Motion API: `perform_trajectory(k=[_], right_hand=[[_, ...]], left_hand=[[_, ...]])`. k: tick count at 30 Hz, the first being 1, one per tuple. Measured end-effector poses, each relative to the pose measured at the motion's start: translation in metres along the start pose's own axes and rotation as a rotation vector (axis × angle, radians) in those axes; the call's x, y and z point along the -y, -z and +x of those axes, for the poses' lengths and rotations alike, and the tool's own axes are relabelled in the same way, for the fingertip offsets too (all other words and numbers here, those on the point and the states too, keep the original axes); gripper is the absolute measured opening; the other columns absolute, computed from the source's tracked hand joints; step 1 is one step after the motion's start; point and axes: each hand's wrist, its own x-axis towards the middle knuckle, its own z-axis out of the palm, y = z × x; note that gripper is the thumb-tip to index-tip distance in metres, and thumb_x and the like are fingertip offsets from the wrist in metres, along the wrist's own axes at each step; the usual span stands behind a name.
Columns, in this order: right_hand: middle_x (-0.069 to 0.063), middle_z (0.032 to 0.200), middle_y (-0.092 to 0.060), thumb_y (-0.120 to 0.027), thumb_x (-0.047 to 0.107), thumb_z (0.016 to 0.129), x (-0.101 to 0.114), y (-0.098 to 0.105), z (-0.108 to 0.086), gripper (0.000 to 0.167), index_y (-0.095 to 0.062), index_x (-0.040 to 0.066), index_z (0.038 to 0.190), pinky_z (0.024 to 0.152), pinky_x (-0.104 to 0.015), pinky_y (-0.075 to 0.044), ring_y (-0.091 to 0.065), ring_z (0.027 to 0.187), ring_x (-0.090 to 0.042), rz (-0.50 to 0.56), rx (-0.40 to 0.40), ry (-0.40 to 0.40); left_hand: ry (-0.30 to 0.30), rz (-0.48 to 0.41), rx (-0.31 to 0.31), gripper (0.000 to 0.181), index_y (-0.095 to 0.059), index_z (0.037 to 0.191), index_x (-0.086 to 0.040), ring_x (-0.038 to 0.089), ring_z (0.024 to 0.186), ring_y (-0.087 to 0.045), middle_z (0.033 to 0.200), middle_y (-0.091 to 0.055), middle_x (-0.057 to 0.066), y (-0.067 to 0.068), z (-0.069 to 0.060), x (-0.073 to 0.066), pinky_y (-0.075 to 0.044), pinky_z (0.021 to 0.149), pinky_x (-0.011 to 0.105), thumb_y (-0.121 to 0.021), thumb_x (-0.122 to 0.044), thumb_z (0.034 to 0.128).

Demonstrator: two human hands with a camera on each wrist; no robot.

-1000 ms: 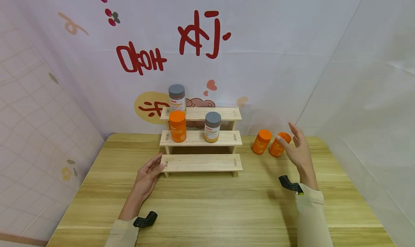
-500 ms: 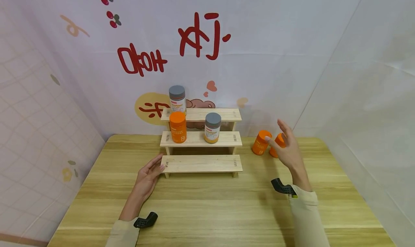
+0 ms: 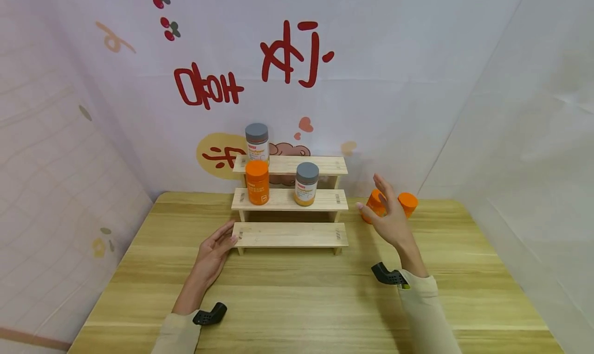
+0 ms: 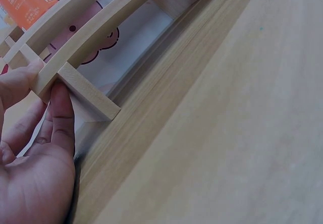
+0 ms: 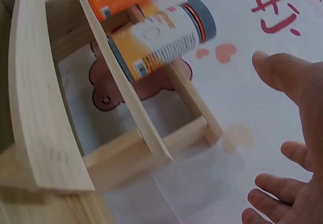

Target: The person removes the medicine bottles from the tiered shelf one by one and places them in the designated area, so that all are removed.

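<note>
A three-step wooden display shelf [image 3: 290, 234] stands on the table. My left hand [image 3: 211, 255] grips the left end of its lowest step, thumb above and fingers beneath, as the left wrist view shows. On the middle step are an orange jar [image 3: 257, 183] at the left and a grey-lidded jar [image 3: 306, 186] further right. Another grey-lidded jar [image 3: 257, 141] is on the top step. My right hand [image 3: 393, 221], fingers spread and holding nothing, hovers in front of two orange jars, one [image 3: 376, 202] partly hidden behind it, the other [image 3: 408, 203] just right.
The wooden table [image 3: 297, 302] extends in front of the shelf. A white printed cloth backdrop [image 3: 394, 101] rises behind it, with more cloth along both sides. Each wrist bears a black device [image 3: 387, 275].
My right hand has moved left, from in front of the right-hand orange jar to in front of the left-hand one. The left hand keeps its hold on the shelf.
</note>
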Motion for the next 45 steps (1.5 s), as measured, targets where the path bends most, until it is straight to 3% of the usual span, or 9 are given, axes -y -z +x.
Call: perform_trajectory(k=[8,19,29,45], right_hand=[[-0.007,0.17,-0.023,-0.075,0.025,0.096,0.009,-0.021,0.004,0.087,-0.021,0.032,0.164,0.128,-0.059,-0.02,-0.021,0.158,-0.033,0.022,0.048,0.033],[-0.003,0.17,-0.024,-0.077,0.025,0.094,0.032,-0.035,0.017,0.088,-0.022,0.032,0.163,0.129,-0.052,-0.023,-0.024,0.157,-0.029,0.028,0.073,0.074],[0.0,0.171,-0.023,-0.076,0.033,0.094,0.058,-0.049,0.037,0.089,-0.02,0.037,0.163,0.13,-0.049,-0.023,-0.024,0.157,-0.024,0.016,0.11,0.11],[0.005,0.169,-0.028,-0.076,0.043,0.092,0.095,-0.069,0.067,0.089,-0.024,0.032,0.163,0.127,-0.047,-0.03,-0.029,0.156,-0.02,-0.031,0.143,0.156]], left_hand=[[0.019,0.004,-0.006,0.066,-0.029,0.16,0.0,0.001,0.126,-0.052,0.141,-0.044,0.002,0.002,-0.002,0.002,-0.049,0.103,0.012,-0.061,-0.004,0.1023],[0.011,-0.002,0.01,0.067,-0.028,0.16,0.0,0.0,0.128,-0.051,0.144,-0.044,0.003,0.003,-0.001,0.001,-0.049,0.104,0.012,-0.062,-0.005,0.1024],[0.01,0.0,0.012,0.066,-0.029,0.16,-0.001,0.0,0.127,-0.052,0.143,-0.044,0.002,0.002,-0.001,0.0,-0.049,0.104,0.012,-0.062,-0.006,0.1026],[-0.009,-0.008,0.024,0.067,-0.029,0.16,0.0,0.001,0.127,-0.052,0.141,-0.046,0.0,0.003,0.0,0.002,-0.048,0.104,0.013,-0.062,-0.006,0.1022]])
